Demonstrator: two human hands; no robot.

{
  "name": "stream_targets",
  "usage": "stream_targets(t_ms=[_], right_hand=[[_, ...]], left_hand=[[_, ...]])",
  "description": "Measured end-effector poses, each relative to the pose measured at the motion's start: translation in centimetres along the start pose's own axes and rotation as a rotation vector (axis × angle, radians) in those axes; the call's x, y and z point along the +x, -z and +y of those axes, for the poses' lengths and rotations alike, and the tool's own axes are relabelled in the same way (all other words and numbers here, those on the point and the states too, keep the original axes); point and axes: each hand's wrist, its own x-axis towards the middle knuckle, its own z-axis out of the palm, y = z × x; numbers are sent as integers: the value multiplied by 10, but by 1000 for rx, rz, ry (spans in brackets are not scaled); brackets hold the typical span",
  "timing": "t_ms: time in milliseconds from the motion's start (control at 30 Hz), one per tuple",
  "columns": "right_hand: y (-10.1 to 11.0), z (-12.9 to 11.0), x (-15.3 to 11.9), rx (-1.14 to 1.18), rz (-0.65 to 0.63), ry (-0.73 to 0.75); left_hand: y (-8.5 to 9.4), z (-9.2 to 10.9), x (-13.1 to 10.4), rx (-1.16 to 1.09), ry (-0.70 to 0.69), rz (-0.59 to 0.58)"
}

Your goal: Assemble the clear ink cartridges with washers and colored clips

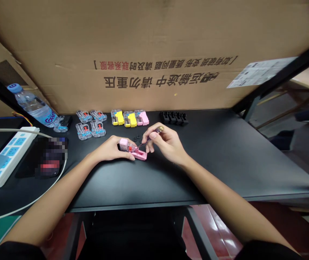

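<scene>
Pink toy (140,154) is down at the left fingers, low over the black table (143,184), and the left hand (113,148) has it pinched: thumb along the near side, fingers round the far side. Its clear middle lies between them, the block end sits in by the palm, and the long pink end pokes out past the thumb tip, angled to the right.

Over comes the right hand (170,146), fingers closed on a thin screwdriver (158,130), handle up and tilted, shaft slanting down to the left. The tip meets the toy about where clear turns to pink. The lower right fingertips are right by the pink end; whether they touch it, I can't tell from here.

Just beyond the hands, small black rings (137,138) lie on the table. Farther back, four clear toys (98,128) sit at the left, then two yellow toys (131,119) and another pink one, with a black rack (173,118) to the right, all in front of the cardboard (154,36).
</scene>
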Motion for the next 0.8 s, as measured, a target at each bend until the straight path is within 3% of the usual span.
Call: stream_targets(t_ms=[400,667,800], right_hand=[[0,2,2,12,-23,17],[5,3,0,-57,-66,-47],[2,6,1,-93,15,-14]], left_hand=[[1,-4,0,65,-29,10],[-5,-2,3,-76,-19,79],[-5,-2,4,-70,-17,84]])
